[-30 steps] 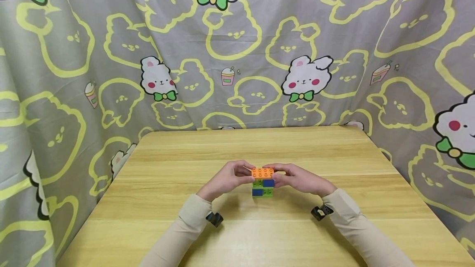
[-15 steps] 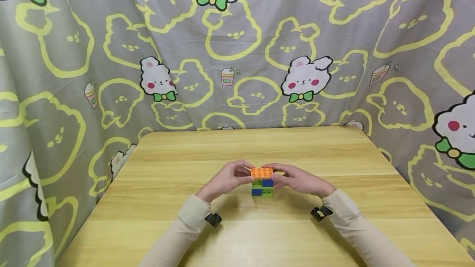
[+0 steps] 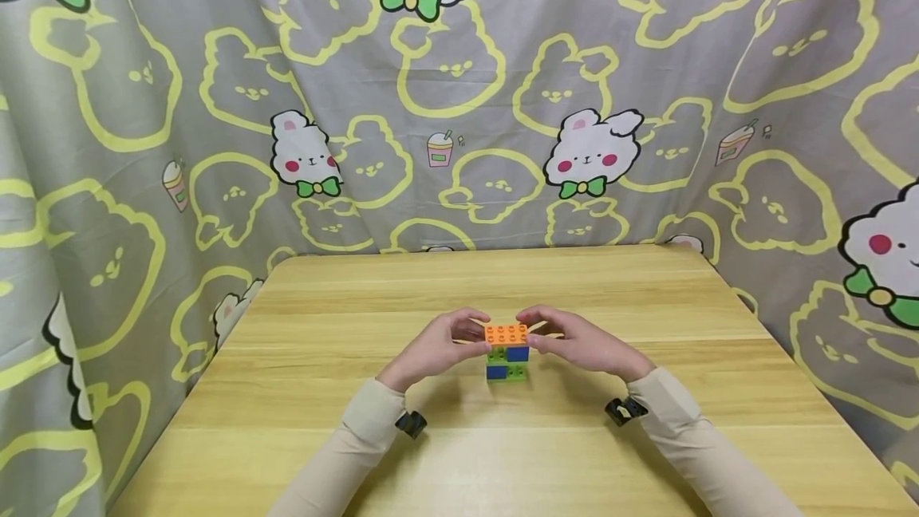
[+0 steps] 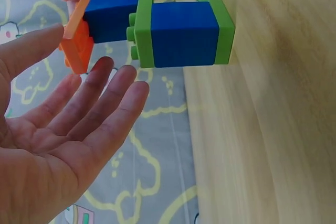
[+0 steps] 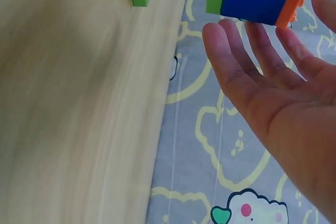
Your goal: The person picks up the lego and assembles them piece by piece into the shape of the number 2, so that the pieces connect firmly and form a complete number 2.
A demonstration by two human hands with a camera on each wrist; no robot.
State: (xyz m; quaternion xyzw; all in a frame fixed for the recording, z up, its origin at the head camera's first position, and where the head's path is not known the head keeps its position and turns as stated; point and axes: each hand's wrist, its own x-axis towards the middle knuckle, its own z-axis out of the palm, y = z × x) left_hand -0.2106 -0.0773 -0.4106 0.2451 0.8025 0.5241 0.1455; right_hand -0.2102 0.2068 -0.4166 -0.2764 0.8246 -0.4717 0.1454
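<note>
On the table [image 3: 508, 421] stands a small tower of toy building bricks. Its top is an orange studded plate [image 3: 506, 334]. Beneath that a blue brick [image 3: 518, 354] sits to the right, on a green plate [image 3: 497, 355]. A lower blue brick [image 3: 496, 372] sits to the left on a green base plate [image 3: 516, 372]. My left hand [image 3: 439, 348] is beside the orange plate, its thumb tip right at the plate's edge and its fingers loosely spread in the left wrist view. My right hand [image 3: 577, 341] stands at the other side with relaxed, spread fingers [image 5: 262, 45] close to the upper blue brick.
A grey curtain [image 3: 459, 206] with yellow cartoon outlines hangs behind the table's far edge and along both sides. Each beige sleeve has a black wrist camera, the left camera [image 3: 412, 424] and the right camera [image 3: 626, 410].
The right hand's fingers have lifted and spread away from the orange plate, and that hand has shifted slightly right. The tower and left hand have stayed nearly in place.
</note>
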